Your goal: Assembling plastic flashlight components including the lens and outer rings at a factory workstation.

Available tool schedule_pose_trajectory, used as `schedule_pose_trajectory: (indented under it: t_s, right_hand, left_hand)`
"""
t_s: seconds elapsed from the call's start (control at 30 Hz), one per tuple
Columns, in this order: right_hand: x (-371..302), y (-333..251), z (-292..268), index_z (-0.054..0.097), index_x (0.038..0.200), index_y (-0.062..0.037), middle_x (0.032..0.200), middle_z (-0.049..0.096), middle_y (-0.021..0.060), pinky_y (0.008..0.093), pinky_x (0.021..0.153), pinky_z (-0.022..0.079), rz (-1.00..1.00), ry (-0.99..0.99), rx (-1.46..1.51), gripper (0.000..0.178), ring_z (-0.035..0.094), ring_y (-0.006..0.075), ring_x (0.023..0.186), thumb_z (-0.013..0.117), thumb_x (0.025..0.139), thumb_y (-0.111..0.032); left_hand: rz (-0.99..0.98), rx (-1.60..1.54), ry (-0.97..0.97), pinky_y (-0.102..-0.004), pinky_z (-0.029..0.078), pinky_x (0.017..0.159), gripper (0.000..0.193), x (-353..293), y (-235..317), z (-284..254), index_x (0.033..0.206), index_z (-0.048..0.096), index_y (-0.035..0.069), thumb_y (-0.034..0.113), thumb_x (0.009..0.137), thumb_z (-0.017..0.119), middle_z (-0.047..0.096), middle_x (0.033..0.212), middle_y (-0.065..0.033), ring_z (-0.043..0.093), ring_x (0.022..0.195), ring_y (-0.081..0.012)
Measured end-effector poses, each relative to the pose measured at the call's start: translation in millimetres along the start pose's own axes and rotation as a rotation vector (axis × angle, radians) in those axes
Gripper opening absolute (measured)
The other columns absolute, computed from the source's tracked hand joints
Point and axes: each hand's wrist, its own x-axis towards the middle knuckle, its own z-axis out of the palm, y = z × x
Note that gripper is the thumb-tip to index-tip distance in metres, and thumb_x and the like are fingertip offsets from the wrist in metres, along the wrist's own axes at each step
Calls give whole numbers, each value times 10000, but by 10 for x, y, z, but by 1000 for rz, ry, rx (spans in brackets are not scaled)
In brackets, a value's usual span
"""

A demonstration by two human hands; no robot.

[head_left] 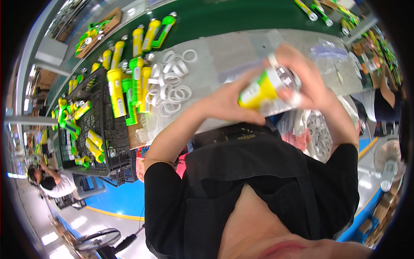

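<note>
A yellow and green flashlight (261, 91) with a clear, shiny head is held tilted above the table in front of my chest. My left hand (230, 100) is closed around its yellow body. On the head end my right hand (297, 64) is wrapped, its fingers smeared by motion. Something white (273, 59), perhaps a ring, shows beside the right fingers, too blurred to be sure. To the left of my hands lies a loose pile of white rings (171, 86). Several yellow and green flashlights (115, 93) stand and lie just beyond that pile.
A black plastic crate (110, 142) with more flashlights stands at the left. Clear plastic bags (330, 52) lie on the table at right. Near my right elbow hangs a bag of white rings (318, 131). A green belt (241, 19) runs behind; co-workers (60, 183) are at both sides.
</note>
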Motion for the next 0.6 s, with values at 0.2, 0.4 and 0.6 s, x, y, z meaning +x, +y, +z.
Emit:
schedule_pose_trajectory:
  t_s: [0.2,0.4,0.6]
  right_hand:
    - [93,938,467,611,1081,-134,794,622,128,376,596,489,309,233,-272,341,639,324,715,434,976,-405]
    - [409,2365,774,583,1132,-141,942,674,143,399,732,504,547,368,-154,310,643,373,852,423,996,-369]
    - [-70,4184,-29,477,1214,-35,1026,673,225,477,827,503,1009,821,-526,558,650,415,960,527,932,-514]
  left_hand:
    - [-214,350,199,-403,529,775,580,385,-581,-336,1258,484,69,212,765,754,675,1031,-166,666,914,-334]
    - [-277,627,248,-434,504,858,633,863,-1337,-1227,1305,457,72,360,808,723,631,1134,-201,611,1023,-381]
    - [-821,1304,296,-434,526,842,764,582,-1931,-2321,1404,394,151,487,796,714,609,1142,-171,619,1053,-333]
